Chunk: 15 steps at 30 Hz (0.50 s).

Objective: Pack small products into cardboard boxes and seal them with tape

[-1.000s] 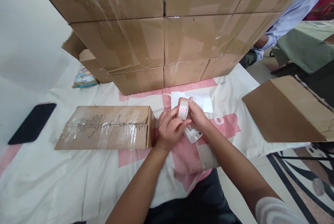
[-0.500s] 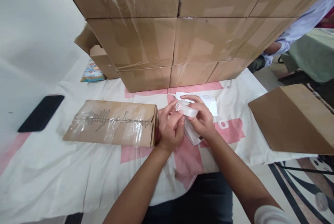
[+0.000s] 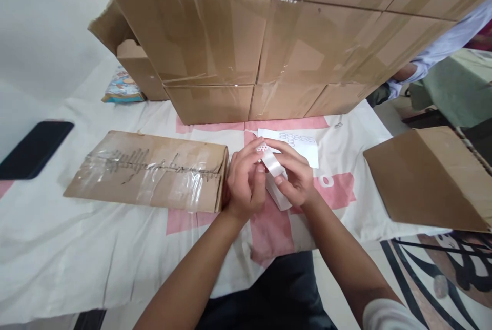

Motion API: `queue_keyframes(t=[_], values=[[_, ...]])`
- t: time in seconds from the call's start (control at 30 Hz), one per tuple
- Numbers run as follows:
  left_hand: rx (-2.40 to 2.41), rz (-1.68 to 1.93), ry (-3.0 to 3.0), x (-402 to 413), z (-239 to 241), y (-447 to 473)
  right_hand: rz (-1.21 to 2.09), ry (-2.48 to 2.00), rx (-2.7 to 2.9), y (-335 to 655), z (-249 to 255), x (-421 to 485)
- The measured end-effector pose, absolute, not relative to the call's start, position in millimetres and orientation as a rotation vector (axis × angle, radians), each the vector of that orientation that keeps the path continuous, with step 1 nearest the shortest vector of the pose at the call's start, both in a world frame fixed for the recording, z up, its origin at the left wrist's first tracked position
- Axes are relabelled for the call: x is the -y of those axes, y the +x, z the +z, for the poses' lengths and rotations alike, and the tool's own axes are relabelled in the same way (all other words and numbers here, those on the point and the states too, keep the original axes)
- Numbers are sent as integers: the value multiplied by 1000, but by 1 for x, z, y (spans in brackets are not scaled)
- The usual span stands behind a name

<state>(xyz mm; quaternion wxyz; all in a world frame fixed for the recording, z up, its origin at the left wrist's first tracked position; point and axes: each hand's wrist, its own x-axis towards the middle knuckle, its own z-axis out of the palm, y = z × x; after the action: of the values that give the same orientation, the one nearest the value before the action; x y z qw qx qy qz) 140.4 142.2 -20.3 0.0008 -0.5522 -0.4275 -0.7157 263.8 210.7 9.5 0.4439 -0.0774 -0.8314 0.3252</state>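
Observation:
Both hands meet over the cloth around a small whitish tape roll (image 3: 273, 164) with red dots at its upper left end. My right hand (image 3: 295, 175) is closed on the roll, thumb at its lower side. My left hand (image 3: 246, 175) has its fingers bent against the dotted end, pinching there. Partly hidden beneath them is a white folded paper or small packet (image 3: 280, 196); I cannot tell which. A white sheet (image 3: 307, 148) printed with rows of small outlines lies just beyond my right hand.
A taped carton (image 3: 146, 168) lies left of my hands. Stacked cartons (image 3: 215, 33) rise behind. Another carton (image 3: 418, 179) stands at right. A black phone (image 3: 36, 148) and a blue-white packet (image 3: 122, 85) are at left. A person's sleeve (image 3: 442, 48) shows at far right.
The tape roll has tilted, its right end now pointing lower. My left fingers have closed in over the dotted end. The view has shifted slightly, bringing the right carton further into frame.

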Motion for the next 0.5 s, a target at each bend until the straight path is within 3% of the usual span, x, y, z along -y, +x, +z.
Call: queue_keyframes(t=[0.5], values=[[1425, -2182, -1723, -142, -22, 139, 820, -206, 2064, 261, 3, -215]])
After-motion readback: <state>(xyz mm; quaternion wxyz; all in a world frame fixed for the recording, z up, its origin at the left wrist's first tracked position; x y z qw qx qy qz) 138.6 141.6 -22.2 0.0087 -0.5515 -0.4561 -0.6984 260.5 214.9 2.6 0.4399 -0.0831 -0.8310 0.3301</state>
